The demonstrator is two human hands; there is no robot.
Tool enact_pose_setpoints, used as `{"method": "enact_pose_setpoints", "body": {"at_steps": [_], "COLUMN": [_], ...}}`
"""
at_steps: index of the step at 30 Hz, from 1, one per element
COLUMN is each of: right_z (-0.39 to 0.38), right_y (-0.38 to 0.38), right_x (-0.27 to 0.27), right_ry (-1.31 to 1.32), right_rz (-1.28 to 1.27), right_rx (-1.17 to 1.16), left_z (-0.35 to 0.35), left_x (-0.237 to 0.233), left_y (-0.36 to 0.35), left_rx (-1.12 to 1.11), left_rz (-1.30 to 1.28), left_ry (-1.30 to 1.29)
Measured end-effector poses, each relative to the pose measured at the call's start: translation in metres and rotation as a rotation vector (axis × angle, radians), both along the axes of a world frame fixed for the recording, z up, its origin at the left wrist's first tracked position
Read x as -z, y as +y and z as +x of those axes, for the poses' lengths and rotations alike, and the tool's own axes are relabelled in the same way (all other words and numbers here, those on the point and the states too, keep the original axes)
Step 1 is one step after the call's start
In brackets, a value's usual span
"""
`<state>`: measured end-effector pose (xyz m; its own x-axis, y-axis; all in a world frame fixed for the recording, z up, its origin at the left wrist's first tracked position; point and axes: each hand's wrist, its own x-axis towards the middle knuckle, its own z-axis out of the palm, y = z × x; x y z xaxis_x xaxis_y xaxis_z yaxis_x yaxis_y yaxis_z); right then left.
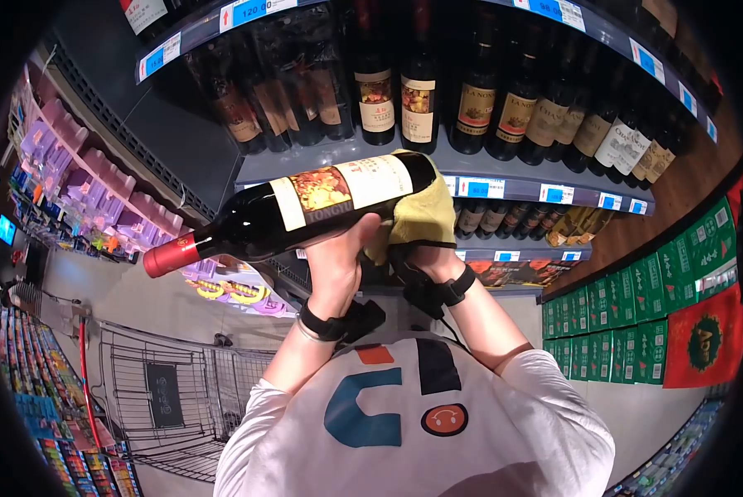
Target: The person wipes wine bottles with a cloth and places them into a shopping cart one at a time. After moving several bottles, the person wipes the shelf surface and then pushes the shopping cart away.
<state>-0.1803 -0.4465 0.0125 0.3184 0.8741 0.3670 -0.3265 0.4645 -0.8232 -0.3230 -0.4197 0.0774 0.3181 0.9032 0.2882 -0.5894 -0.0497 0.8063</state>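
so the glossy dark wine bottle (pixel 259 222)'s up in front of the shelf (pixel 326 161), red neck (pixel 172 254) aimed left and near, axis slanting to its far-right base, label (pixel 384 176) reading "TONG"-something, left hand (pixel 336 257) clasping it, right hand (pixel 439 260)'s fingers buried in fuzzy yellow cloth (pixel 428 215), can't tell their state

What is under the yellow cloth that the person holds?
The cloth covers part of the base end of the wine bottle. The right hand goes under it; its fingers are covered and cannot be seen.
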Motion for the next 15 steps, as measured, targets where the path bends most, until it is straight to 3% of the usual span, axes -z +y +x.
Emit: {"method": "enact_pose_setpoints", "body": {"at_steps": [1,3,7,11,14,15], "right_z": [0.002,0.006,0.006,0.011,0.026,0.035], "right_y": [0.002,0.001,0.009,0.016,0.018,0.028], "right_x": [-0.002,-0.010,-0.014,-0.009,0.014,0.053], "right_ry": [0.090,-0.324,0.041,0.062,-0.465,-0.576], "right_rz": [0.020,0.113,0.035,0.001,-0.065,-0.135], "right_rx": [-0.051,0.180,-0.014,0.029,0.274,0.322], "left_z": [0.001,0.002,0.014,0.033,0.049,0.053], "left_x": [0.003,0.009,-0.015,-0.015,-0.007,-0.007], "left_y": [0.005,0.018,0.028,0.044,0.053,0.054], "left_rx": [0.039,0.114,0.106,0.086,0.101,0.090], "left_rz": [0.013,0.028,-0.072,-0.014,-0.097,-0.125], "left_ry": [-0.070,-0.189,-0.184,-0.186,-0.292,-0.324]}}
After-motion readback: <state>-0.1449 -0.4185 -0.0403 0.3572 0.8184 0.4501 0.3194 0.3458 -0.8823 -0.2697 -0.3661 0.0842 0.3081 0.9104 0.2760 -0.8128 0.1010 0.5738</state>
